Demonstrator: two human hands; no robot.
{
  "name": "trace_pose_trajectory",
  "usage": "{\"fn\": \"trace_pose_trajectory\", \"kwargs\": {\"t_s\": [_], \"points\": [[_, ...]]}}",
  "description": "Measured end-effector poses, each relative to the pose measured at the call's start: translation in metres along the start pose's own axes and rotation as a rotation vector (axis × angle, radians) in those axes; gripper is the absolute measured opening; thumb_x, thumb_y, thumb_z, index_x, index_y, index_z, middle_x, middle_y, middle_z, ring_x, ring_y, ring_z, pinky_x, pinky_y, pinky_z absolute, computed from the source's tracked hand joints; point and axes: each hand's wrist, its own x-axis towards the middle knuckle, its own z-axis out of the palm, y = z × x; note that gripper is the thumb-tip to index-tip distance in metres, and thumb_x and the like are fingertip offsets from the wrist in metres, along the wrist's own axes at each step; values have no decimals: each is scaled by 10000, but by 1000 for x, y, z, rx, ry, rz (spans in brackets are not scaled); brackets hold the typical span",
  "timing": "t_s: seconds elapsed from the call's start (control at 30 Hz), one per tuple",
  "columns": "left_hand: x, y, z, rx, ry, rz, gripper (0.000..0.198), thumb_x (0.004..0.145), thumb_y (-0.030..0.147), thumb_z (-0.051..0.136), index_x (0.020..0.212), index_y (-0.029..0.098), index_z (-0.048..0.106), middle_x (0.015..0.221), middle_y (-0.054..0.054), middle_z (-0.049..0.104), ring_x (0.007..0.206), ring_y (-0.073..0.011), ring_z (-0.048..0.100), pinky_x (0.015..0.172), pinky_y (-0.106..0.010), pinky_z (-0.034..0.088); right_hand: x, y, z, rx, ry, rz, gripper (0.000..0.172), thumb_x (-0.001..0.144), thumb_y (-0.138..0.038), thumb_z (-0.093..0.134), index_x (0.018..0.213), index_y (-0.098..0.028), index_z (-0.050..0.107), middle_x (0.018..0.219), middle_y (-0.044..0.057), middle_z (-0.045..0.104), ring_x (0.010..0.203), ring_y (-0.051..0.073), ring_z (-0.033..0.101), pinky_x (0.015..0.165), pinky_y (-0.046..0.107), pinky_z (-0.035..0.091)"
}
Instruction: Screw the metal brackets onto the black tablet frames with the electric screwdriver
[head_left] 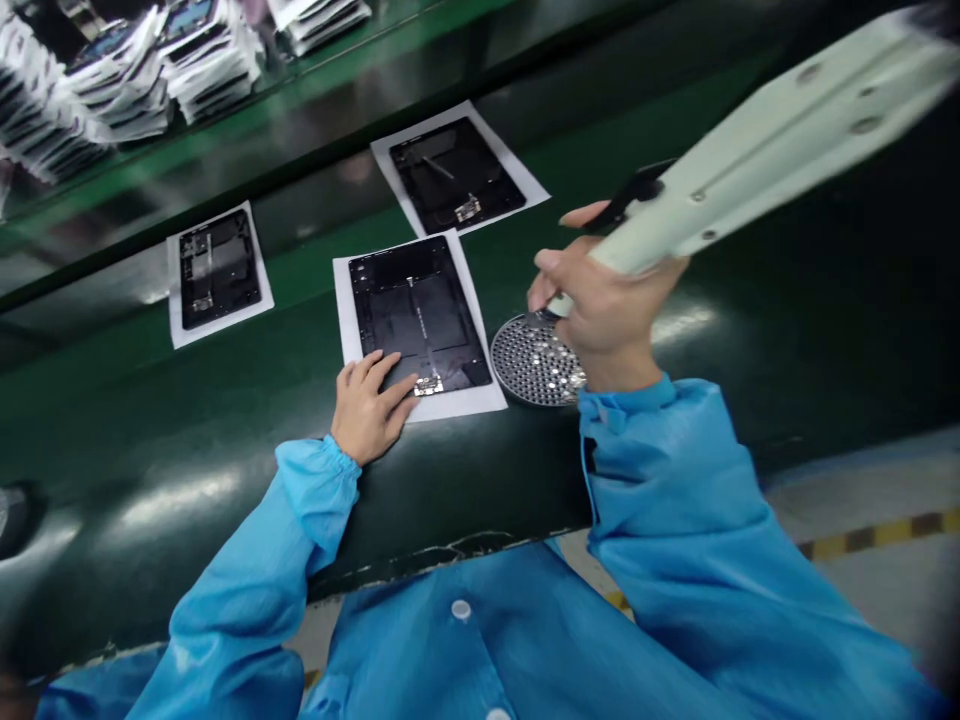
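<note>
My left hand point(371, 408) lies with its fingers spread on the lower edge of an opened black tablet housing point(405, 315). A fingertip touches or sits right beside a small circuit board point(429, 386) at that edge. The housing rests on a white sheet point(471, 402). My right hand point(619, 305) is wrapped around a pale green electric screwdriver point(772, 150), held tilted with its body rising to the upper right. Its lower end is over a round tray of small holes point(525, 360) with shiny screws in it; the fingers hide the tip.
Another opened tablet housing point(491, 160) lies on a sheet behind, and one more point(217, 265) to the left. Stacks of tablet parts between white sheets point(210, 65) stand on a raised green shelf point(405, 40). The dark green bench point(450, 490) ends just before my body.
</note>
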Motion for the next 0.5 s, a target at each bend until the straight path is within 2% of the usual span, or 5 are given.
{"fn": "trace_pose_trajectory", "kwargs": {"t_s": [0.17,0.23,0.33,0.4,0.5], "points": [[1,2,-2,11,-131,-23,319,949,381,492,1169,261,690,1394,-110,542,1345,-313,409,1065,-550,320,-41,-13,39,35,-255,135,170,708,-210,705,813,-229,573,459,-80,546,377,118,499,456,301,488],[1,3,-3,15,-152,-25,339,955,387,478,1199,257,674,1415,-116,521,1357,-319,395,1077,-565,306,-53,-12,52,-20,-334,145,149,711,-170,686,690,-223,548,470,-55,556,498,140,584,609,331,562],[1,5,-3,8,-176,-29,348,956,394,474,1223,268,659,1427,-115,508,1367,-323,385,1082,-578,298,-62,-7,62,-49,-374,107,243,729,-145,655,565,-226,496,469,-29,541,686,174,650,839,378,565],[1,6,-3,-3,-190,-35,347,953,397,481,1230,281,654,1425,-111,510,1371,-325,381,1080,-580,301,-64,-5,64,-51,-387,106,189,733,-149,653,612,-221,527,482,-34,538,659,169,642,840,382,566],[3,7,-4,-14,-200,-37,346,954,394,478,1234,287,650,1432,-107,503,1375,-329,376,1082,-587,298,-66,-2,63,-70,-423,164,120,734,-178,669,801,-215,576,525,-49,558,534,147,592,715,371,587]]}}
